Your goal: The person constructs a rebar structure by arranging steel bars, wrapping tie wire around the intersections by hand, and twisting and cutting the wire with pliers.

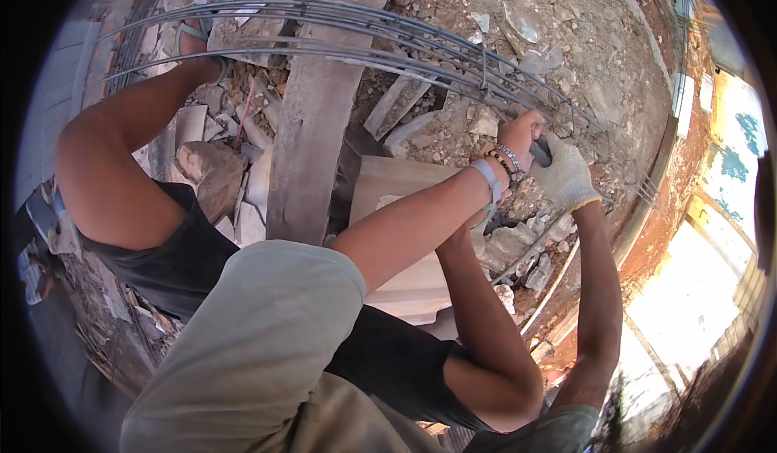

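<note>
The left hand (520, 136) was curled almost closed at the underside of the steel bars (405, 26); what was inside its fingers could not be told. The right hand (562, 170), in a pale knitted glove, was closed around a dark tool (541, 152), just beside the left hand. The bars made a curved bundle, which passed above a long beam (312, 129). Broken stones (209, 174) lay around the beam, and rubble (599, 101) was near both hands.

Passage is blocked from 10 to 2 o'clock by long, thin grey steel bars (303, 5); room is left over brown, broken rubble (526, 24) at 1 o'clock.
</note>
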`<state>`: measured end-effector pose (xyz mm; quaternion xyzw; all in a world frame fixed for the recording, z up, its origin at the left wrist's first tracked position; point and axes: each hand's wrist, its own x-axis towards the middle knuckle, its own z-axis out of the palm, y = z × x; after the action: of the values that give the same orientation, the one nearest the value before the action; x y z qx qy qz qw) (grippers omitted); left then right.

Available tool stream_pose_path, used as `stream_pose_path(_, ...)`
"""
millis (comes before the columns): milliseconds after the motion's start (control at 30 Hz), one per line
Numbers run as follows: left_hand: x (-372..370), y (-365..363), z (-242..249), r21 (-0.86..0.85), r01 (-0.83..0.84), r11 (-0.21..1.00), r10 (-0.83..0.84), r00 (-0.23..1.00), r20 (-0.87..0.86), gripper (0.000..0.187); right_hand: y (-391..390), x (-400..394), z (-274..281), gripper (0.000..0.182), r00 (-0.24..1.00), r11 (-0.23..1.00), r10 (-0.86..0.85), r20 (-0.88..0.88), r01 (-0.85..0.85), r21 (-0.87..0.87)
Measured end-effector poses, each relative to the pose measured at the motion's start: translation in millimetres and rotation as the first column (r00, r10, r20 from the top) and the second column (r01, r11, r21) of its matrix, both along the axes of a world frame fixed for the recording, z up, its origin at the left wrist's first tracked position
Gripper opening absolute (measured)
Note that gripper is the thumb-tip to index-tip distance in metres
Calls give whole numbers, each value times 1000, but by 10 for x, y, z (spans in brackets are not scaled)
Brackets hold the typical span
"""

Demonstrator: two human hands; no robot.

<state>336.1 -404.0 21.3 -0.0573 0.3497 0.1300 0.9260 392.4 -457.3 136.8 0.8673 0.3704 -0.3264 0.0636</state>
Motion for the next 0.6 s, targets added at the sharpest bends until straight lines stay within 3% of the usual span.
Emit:
stream_pose_path(67, -185, 24, 216, -116, -31, 993, 19, 995, -102, 29, 26, -248, 64, 40, 996, 997, -22, 92, 29, -66)
stream_pose_path(100, -257, -48, 236, -86, -48, 995, 23, 960, -278, 31, -10, -411, 22, 41, 988, 989, -24, 155, 46, -141)
stream_pose_path(133, -319, -45, 257, -105, -75, 992, 47, 967, -252, 30, -33, -566, -12, 41, 976, 974, -25, 217, 72, -214)
stream_pose_path(200, -486, -80, 313, -157, -122, 980, 88, 974, -208, 30, -48, -842, 18, 42, 958, 977, -106, 266, 150, -151)
stream_pose_path(233, -465, -40, 343, -184, -94, 978, 39, 958, -283, 33, -51, -947, 30, 42, 945, 975, -149, 292, 189, -113)
stream_pose_path(333, -544, -75, 202, -231, 18, 973, -55, 986, -156, 34, -137, -1149, -12, 43, 922, 982, -184, 340, 186, 26)
stream_pose_path(367, -504, -98, 121, -190, -20, 982, -2, 993, -118, 34, -98, -1173, 5, 44, 911, 971, -212, 354, 237, -28)
stream_pose_path(467, -657, 77, 213, -195, 93, 976, -104, 993, -47, 32, 126, -1262, 369, 46, 957, 978, -142, 253, 175, -113)
stream_pose_path(500, -735, 82, 184, -159, 104, 982, -98, 994, 48, 32, 31, -1186, 374, 49, 981, 996, -12, 193, 28, -81)
stream_pose_path(533, -811, 113, 190, -150, 136, 979, -128, 990, 63, 32, -63, -1080, 298, 48, 984, 972, -174, -38, 166, -165)
stream_pose_path(600, -942, 176, 192, -134, 201, 970, -190, 977, 93, 32, -178, -898, 128, 46, 752, 846, -507, -421, 342, -410)
